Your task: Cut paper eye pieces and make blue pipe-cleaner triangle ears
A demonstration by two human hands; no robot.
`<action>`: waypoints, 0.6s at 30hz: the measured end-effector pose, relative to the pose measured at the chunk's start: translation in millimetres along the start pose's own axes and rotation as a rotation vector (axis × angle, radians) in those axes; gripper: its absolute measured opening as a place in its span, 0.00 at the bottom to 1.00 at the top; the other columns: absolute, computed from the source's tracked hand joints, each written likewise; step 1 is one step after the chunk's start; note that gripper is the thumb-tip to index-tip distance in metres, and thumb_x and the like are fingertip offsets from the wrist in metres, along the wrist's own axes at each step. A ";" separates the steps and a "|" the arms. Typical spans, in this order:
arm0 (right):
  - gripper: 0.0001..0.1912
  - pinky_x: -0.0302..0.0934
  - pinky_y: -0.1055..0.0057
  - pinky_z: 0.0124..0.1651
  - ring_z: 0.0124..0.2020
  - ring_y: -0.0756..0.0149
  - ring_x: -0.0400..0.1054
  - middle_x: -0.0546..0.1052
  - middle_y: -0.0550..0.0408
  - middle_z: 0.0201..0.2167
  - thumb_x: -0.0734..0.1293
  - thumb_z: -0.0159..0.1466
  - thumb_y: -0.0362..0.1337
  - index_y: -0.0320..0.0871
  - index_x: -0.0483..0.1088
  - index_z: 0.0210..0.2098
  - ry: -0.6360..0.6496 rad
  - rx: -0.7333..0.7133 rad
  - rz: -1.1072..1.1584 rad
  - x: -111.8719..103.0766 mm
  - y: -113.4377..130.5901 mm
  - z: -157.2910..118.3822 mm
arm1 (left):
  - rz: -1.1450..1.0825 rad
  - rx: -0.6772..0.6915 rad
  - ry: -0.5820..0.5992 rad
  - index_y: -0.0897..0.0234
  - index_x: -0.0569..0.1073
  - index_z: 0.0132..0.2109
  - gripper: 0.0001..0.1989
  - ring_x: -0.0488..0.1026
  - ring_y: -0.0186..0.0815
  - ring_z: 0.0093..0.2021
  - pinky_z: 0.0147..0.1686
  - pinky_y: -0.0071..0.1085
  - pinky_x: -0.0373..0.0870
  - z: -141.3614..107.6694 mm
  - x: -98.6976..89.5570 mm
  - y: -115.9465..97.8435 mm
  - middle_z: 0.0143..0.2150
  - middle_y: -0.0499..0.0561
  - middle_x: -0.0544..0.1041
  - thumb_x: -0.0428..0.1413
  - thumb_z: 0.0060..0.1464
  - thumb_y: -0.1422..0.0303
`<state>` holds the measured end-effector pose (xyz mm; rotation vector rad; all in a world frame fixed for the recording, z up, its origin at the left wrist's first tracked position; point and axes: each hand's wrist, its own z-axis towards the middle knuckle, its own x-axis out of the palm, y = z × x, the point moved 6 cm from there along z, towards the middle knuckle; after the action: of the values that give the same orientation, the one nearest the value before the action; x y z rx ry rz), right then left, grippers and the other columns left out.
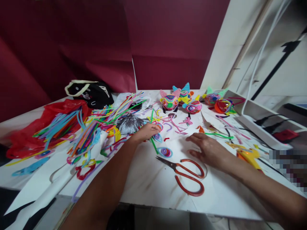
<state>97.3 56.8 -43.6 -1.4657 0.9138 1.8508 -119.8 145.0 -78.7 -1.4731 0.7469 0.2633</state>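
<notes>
My left hand (146, 131) is closed at the fingertips, over a green pipe cleaner (154, 147) and a coiled pink and blue piece (159, 126); what the fingers pinch, if anything, I cannot make out. Just below it are an eye-shaped blue coil (157, 137) and another with a purple centre (165, 152). My right hand (202, 148) hovers at the right with fingers apart and nothing in them. Between my forearms lie orange-handled scissors (176, 165), blades pointing up and left. A green pipe cleaner (219, 135) stretches out beyond my right hand.
Bundles of coloured pipe cleaners (83, 137) and a red plastic bag (21, 140) cover the left side. Colourful animal heads (169, 102) stand at the back. A black bag (96, 95) is behind the bundles. On the right are a yellow glue gun (249, 156) and a power strip (261, 131).
</notes>
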 end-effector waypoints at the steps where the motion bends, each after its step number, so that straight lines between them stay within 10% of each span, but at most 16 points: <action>1: 0.20 0.63 0.61 0.48 0.46 0.54 0.67 0.72 0.41 0.46 0.63 0.60 0.37 0.36 0.68 0.50 0.008 0.028 -0.043 -1.7 -12.8 -2.8 | 0.049 0.027 -0.013 0.67 0.76 0.35 0.11 0.65 0.27 0.22 0.22 0.22 0.59 -0.6 -1.1 -3.0 0.26 0.47 0.73 0.53 0.46 0.67; 7: 0.26 0.55 0.60 0.55 0.55 0.50 0.60 0.67 0.38 0.53 0.65 0.57 0.39 0.36 0.64 0.54 0.151 0.184 -0.154 -4.8 -62.1 1.6 | 0.352 0.125 -0.157 0.65 0.76 0.31 0.09 0.69 0.34 0.32 0.33 0.27 0.62 -7.9 -8.1 -21.1 0.28 0.50 0.75 0.51 0.46 0.69; 18: 0.29 0.61 0.72 0.37 0.37 0.61 0.70 0.76 0.50 0.36 0.71 0.50 0.34 0.40 0.65 0.52 0.146 0.295 0.075 -9.1 -84.7 28.8 | 0.603 0.507 -0.272 0.64 0.75 0.35 0.10 0.70 0.36 0.39 0.43 0.30 0.63 -20.9 13.7 -64.1 0.35 0.52 0.76 0.48 0.54 0.70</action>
<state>150.7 129.2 -42.8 -1.4097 1.2696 1.5933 -77.7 113.7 -34.1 -0.6907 0.9379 0.6642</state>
